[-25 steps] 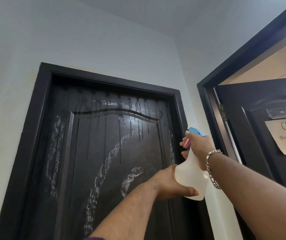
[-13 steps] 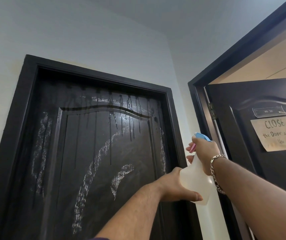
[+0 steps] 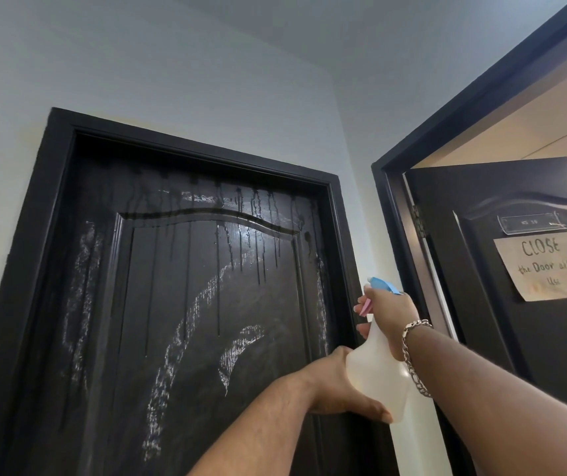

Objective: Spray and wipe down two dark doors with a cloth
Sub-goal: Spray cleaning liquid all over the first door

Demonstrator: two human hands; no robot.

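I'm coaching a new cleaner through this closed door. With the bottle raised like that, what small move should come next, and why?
Probably squeeze the trigger at the dry lower panel. The right hand grips the spray bottle by its neck, the left hand steadies its base, and the closed door shows drips only near the top, with chalky white streaks lower down. No cloth is in view yet.

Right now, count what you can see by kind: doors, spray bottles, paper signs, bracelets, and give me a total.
Doors: 2, the wet closed door and the open door
Spray bottles: 1, the spray bottle, held by the right hand and the left hand
Paper signs: 1 whole, the sign
Bracelets: 1, the bracelet
Total: 5
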